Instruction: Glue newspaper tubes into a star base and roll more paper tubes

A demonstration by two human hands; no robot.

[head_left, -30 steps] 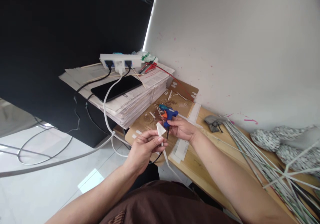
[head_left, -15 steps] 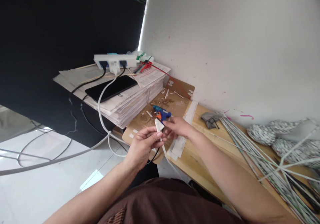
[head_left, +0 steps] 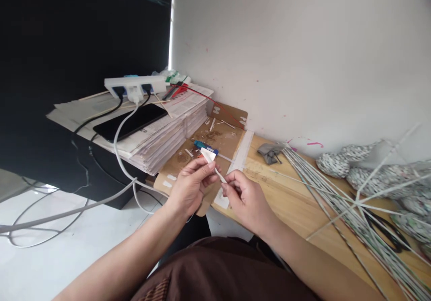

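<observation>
Your white paper strip [head_left: 208, 154], flared at its tip, is up over the near part of the cardboard [head_left: 225, 140]. Your left hand [head_left: 189, 181] pinches it just below the flare; your right hand [head_left: 247, 198] pinches it lower down. On the cardboard lies the glue gun [head_left: 201, 145]; left of the cardboard, the newspaper stack [head_left: 177, 138]; right of it, a grey pouch [head_left: 269, 153].

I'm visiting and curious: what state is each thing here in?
Left hand: pinching the paper strip
Right hand: pinching it lower down
Paper strip: wide at one end
Glue gun: lying down, partly hidden
Phone: face up, screen dark
Power strip: plugs inserted
Newspapers: stacked
Long rods: loosely bunched
</observation>
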